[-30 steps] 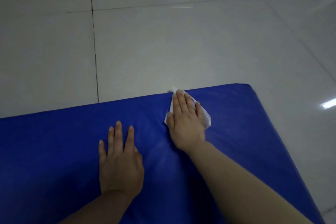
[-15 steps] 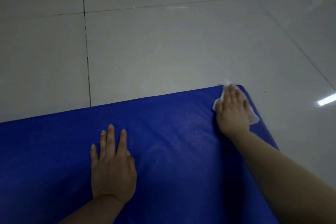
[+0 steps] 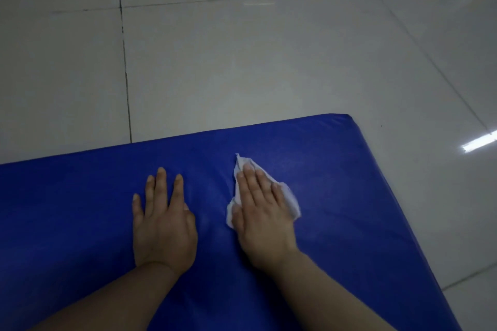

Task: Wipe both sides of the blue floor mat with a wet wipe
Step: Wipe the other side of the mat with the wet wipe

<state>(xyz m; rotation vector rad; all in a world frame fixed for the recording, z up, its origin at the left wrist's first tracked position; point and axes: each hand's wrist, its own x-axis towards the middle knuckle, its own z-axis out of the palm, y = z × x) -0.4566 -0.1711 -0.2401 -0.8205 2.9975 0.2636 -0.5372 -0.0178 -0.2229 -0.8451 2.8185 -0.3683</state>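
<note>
The blue floor mat (image 3: pixel 80 223) lies flat on the pale floor tiles (image 3: pixel 242 62), its far right corner in view, and the wiping has just shifted on it. Half a second ago the right hand (image 3: pixel 262 212) was pressing the wet wipe (image 3: pixel 290 200) up at that far right corner; now it has come back toward the middle and nearer the person, just beside the left hand (image 3: pixel 164 223). A second ago it was close to this same middle spot at the far edge, so the pass looks like a sweep out to the corner and back, one row lower. That suggests the top face near the far edge is being covered strip by strip, with the near part and the whole underside probably left to do.

The right hand is flat, fingers straight and together, pressing the crumpled white wipe down onto the mat; the wipe sticks out past the fingertips and on both sides of the hand. The left hand is also flat, fingers spread, holding nothing, resting palm-down on the mat in much the same place as before, likely steadying it.
</note>
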